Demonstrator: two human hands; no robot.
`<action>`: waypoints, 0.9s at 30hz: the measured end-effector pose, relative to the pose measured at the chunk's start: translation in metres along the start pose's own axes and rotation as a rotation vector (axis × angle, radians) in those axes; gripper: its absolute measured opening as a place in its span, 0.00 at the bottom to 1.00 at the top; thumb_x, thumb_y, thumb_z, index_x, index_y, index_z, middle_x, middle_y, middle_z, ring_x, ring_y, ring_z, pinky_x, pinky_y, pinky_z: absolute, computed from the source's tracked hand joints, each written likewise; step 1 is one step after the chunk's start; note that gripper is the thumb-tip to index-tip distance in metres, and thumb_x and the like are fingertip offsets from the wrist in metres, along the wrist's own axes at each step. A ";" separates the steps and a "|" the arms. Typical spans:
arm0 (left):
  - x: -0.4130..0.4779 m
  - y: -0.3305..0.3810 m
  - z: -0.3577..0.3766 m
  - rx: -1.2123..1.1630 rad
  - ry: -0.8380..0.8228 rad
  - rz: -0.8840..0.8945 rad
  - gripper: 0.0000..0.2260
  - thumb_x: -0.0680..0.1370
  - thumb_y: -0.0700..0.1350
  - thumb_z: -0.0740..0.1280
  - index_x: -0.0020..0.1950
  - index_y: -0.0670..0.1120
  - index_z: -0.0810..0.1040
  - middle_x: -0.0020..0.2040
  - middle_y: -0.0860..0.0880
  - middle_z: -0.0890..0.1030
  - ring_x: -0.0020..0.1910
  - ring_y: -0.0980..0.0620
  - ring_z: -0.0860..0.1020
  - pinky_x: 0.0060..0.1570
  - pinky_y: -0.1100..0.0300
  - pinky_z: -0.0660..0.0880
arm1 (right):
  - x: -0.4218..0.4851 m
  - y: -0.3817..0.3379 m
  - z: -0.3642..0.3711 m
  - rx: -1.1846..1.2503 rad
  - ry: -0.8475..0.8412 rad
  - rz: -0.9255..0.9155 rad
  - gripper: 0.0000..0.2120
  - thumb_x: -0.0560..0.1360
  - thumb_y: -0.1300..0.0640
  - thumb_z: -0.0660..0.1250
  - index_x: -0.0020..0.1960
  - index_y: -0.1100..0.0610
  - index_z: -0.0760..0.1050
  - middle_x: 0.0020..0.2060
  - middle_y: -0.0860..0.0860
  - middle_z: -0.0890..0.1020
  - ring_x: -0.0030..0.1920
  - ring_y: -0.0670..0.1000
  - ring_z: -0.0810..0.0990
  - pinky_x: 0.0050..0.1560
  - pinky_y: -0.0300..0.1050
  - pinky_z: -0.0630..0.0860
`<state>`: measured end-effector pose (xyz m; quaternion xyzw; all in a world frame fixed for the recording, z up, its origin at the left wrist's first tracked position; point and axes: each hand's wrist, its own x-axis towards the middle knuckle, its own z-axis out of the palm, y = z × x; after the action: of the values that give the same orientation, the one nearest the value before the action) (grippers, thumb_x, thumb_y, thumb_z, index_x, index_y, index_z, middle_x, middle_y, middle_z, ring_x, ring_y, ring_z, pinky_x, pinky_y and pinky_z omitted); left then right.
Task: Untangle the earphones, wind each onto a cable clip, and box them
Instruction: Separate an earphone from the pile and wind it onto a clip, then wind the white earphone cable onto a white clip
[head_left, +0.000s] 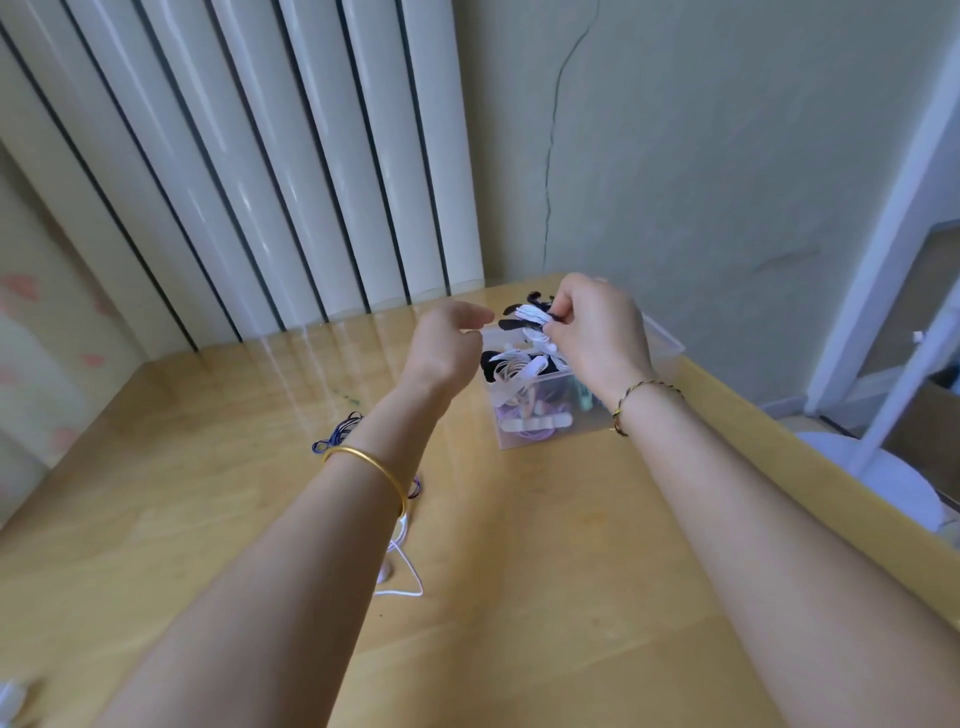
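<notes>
Nothing legible shows: no text, label, brand, number or sign can be read on the clear box (508, 421) by the table's (519, 530) far right edge, on the wound earphones (519, 366) inside it, or on the white earphone bundle (531, 314) above it.

Glossy wood table (545, 519); clear plastic box (524, 439).

Soft daylight, tabletop (291, 358) glare, wide-angle warp
</notes>
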<state>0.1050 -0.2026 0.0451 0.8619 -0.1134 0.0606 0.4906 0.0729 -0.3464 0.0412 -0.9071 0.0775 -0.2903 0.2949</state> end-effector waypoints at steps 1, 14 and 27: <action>0.001 -0.001 0.001 0.051 0.005 0.029 0.20 0.75 0.29 0.55 0.61 0.42 0.78 0.62 0.46 0.78 0.63 0.50 0.74 0.62 0.58 0.71 | 0.000 0.001 0.003 -0.016 -0.013 -0.029 0.04 0.74 0.65 0.65 0.45 0.58 0.73 0.46 0.53 0.75 0.43 0.57 0.75 0.41 0.47 0.72; 0.001 -0.014 0.018 0.695 -0.154 0.265 0.28 0.73 0.29 0.54 0.66 0.50 0.75 0.67 0.50 0.74 0.66 0.45 0.66 0.62 0.51 0.64 | 0.000 0.006 0.002 -0.387 -0.344 -0.039 0.14 0.77 0.58 0.54 0.40 0.54 0.76 0.49 0.49 0.80 0.60 0.54 0.66 0.59 0.51 0.64; -0.047 -0.014 -0.061 0.205 0.074 0.067 0.28 0.70 0.27 0.50 0.61 0.43 0.80 0.62 0.43 0.79 0.64 0.48 0.74 0.57 0.62 0.68 | -0.049 -0.026 -0.013 -0.143 -0.061 -0.057 0.16 0.75 0.66 0.55 0.53 0.59 0.81 0.54 0.53 0.80 0.61 0.56 0.68 0.59 0.48 0.67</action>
<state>0.0640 -0.1367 0.0543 0.9003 -0.1171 0.1201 0.4016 0.0250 -0.3161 0.0413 -0.9360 0.0632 -0.2647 0.2232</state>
